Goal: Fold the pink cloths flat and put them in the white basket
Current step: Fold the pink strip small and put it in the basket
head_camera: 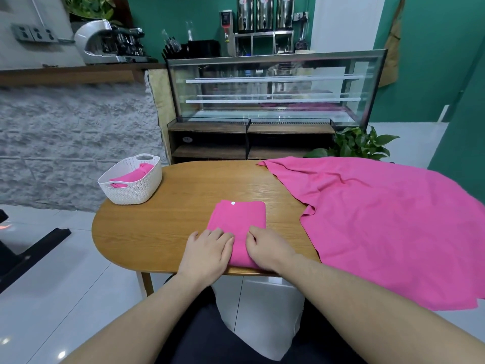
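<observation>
A folded pink cloth (237, 219) lies on the wooden table (170, 222) near its front edge, with a small white dot at its far edge. My left hand (207, 252) rests flat on the cloth's near left part, fingers straight. My right hand (265, 248) is on the near right part, fingers curled and pinching the fabric. The white basket (136, 190) stands at the table's far left corner with another folded pink cloth (133, 174) inside. A large unfolded pink cloth (380, 219) is spread over the table's right side and hangs over the edge.
Bare wood lies between the basket and the folded cloth. Behind the table stand a glass display case (273, 88) on a wooden shelf unit and a green plant (359, 145). White tiled floor surrounds the table.
</observation>
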### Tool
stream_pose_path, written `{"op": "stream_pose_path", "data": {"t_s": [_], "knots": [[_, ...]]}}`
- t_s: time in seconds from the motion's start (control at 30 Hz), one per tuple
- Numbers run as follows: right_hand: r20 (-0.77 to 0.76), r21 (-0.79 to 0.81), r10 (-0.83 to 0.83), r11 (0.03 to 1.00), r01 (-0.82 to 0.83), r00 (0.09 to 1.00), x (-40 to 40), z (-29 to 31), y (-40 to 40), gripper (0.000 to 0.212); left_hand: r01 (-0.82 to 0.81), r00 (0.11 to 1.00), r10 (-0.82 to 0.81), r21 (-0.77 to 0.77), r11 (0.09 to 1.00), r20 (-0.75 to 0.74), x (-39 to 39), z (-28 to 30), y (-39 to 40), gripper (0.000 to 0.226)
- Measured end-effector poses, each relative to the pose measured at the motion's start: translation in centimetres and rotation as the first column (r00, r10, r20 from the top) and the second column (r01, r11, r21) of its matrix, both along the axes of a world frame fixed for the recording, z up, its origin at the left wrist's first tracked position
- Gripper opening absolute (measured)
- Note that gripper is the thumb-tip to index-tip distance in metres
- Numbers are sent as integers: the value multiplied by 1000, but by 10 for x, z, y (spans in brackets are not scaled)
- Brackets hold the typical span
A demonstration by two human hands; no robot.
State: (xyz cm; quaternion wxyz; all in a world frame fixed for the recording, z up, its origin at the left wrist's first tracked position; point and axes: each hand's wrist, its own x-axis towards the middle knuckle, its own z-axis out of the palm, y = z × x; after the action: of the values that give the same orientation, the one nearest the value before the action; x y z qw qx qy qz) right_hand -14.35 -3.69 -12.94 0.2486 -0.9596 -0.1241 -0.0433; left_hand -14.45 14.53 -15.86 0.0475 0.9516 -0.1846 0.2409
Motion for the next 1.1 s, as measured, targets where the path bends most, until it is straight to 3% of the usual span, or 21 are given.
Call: {"op": "stream_pose_path", "data": {"t_s": [0.1, 0.2, 0.37, 0.43, 0.53, 0.73, 0.9, 1.1], "knots": [[-112, -18, -32, 999, 30, 993, 2, 7, 4, 26, 0, 1000, 0, 7, 1000, 14, 0, 0, 2, 40], [-99, -56, -39, 998, 34, 994, 4, 9, 2, 29, -25, 1000, 25, -31, 999, -17, 6, 8, -5, 41], [274, -143, 78, 989, -39, 958, -7, -12, 1, 34, -117, 968, 83, -135, 984, -238, 13, 15, -11, 44], [319, -120, 63, 992, -26, 946, -8, -18, 0, 29, -146, 956, 101, -145, 979, -277, 15, 20, -13, 44], [280, -90, 59, 995, -35, 958, -5, -12, 0, 27, -110, 961, 76, -114, 987, -266, 13, 23, -14, 45], [19, -45, 19, 999, -18, 1000, -1, -1, 6, 27, 51, 998, -52, 41, 998, 42, 7, 2, 2, 38], [-44, -72, -23, 997, 20, 999, 2, 1, 7, 36, -41, 997, 37, -63, 997, -65, 6, 6, -6, 47], [310, -97, 66, 995, -37, 948, -3, -22, 0, 32, -115, 959, 76, -133, 984, -271, 12, 23, -16, 46]]}}
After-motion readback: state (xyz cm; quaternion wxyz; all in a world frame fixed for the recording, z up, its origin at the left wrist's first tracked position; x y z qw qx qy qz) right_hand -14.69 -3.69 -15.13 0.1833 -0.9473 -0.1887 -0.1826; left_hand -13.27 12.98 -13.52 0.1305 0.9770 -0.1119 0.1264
